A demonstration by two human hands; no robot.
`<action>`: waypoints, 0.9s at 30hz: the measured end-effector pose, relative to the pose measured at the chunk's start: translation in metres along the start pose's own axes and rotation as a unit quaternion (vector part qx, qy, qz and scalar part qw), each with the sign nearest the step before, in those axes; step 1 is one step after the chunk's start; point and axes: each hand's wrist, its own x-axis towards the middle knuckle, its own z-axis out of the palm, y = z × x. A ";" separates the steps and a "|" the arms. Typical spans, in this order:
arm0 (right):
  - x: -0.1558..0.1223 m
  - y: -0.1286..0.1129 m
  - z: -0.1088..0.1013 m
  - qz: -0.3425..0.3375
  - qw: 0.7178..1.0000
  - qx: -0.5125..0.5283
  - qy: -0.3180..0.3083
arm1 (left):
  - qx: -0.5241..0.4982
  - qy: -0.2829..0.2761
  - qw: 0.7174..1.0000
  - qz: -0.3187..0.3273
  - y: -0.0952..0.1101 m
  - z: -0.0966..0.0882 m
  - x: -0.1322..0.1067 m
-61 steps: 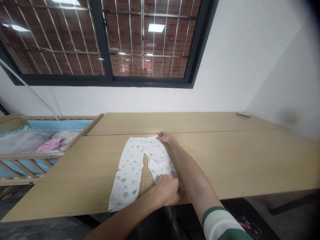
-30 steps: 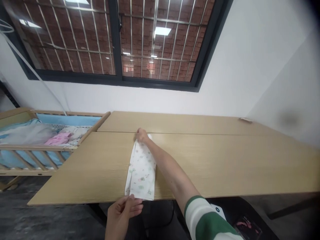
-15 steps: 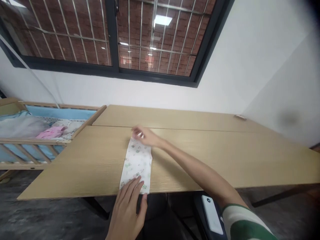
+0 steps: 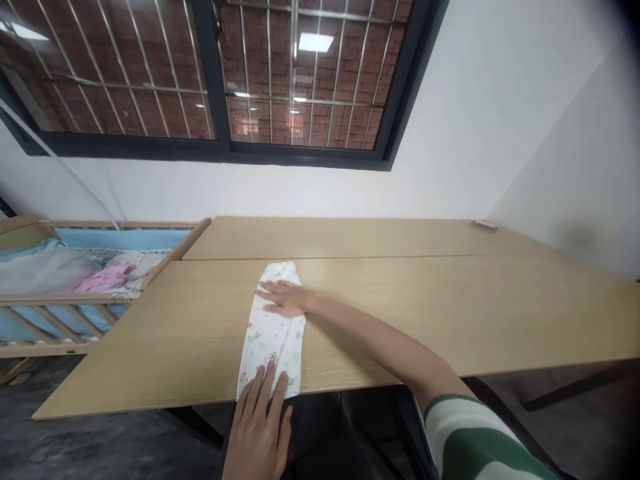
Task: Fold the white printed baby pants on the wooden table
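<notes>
A pair of white baby trousers (image 4: 271,340) with a small green print lies folded lengthwise into a long narrow strip on the light wood table (image 4: 400,320). My right hand (image 4: 283,298) rests flat across its upper part, fingers spread and pointing left. At the near end, my left hand (image 4: 261,427) has its fingertips on or just at the cloth's lower edge, near the table's front edge. Neither hand grips the cloth.
A wooden crib (image 4: 100,293) with blue padding and pink cloth stands beyond the table's left side. A small pale object (image 4: 484,225) lies at the far table edge. Behind the table are a white wall and a barred window.
The trousers now lie flat and whole in view, with their far end uncovered. My right hand has come down onto the cloth, and the view has shifted slightly.
</notes>
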 end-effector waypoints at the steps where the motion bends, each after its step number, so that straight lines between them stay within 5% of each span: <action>1: 0.009 0.015 -0.005 0.025 1.000 -0.005 0.016 | -0.001 0.000 1.000 0.002 -0.001 0.002 -0.001; 4: 0.025 0.044 -0.015 0.062 0.997 -0.023 0.033 | 0.001 -0.001 1.000 -0.001 -0.002 0.008 -0.002; 8: 0.028 0.046 -0.019 0.047 0.996 -0.072 0.034 | 0.015 0.006 1.000 -0.002 -0.003 0.008 0.003; 12: 0.009 0.011 -0.031 0.014 0.984 -0.128 0.120 | -0.040 -0.008 0.999 0.007 -0.020 -0.006 0.012; 16: -0.047 -0.052 -0.035 -0.003 0.979 -0.113 0.171 | -0.072 -0.026 0.996 0.039 -0.054 -0.016 0.013; 21: -0.134 -0.120 0.006 -0.077 0.988 -0.094 0.096 | -0.048 -0.029 0.994 0.098 -0.074 -0.013 0.006; 27: -0.181 -0.135 0.066 -0.068 0.961 -0.214 0.163 | -0.028 -0.020 0.984 0.177 -0.067 -0.023 0.002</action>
